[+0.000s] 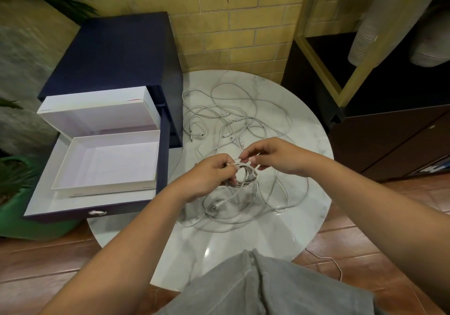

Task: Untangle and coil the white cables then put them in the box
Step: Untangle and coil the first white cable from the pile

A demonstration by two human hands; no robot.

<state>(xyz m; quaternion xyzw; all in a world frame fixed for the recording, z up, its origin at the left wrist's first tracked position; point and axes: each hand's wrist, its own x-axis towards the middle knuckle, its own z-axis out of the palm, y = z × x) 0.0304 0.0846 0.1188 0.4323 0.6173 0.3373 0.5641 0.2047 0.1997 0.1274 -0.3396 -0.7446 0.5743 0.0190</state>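
Observation:
Several white cables (233, 119) lie tangled on the round marble table (255, 241). My left hand (209, 175) grips a small coil of white cable (246, 175) above the table's middle. My right hand (270, 156) pinches the free end of that cable just right of the coil. More loose loops (243, 214) trail under both hands. The dark blue box (117, 54) stands at the left with its drawer (97, 207) pulled out. A white tray (104, 185) sits in the drawer, with nothing in it.
A yellow brick wall rises behind the table. A dark cabinet (389, 139) stands at the right, with a gold-framed shelf (323, 71) above it. Green plants and a green pot (36, 227) are at the left. A thin cord (333, 263) lies on the wooden floor.

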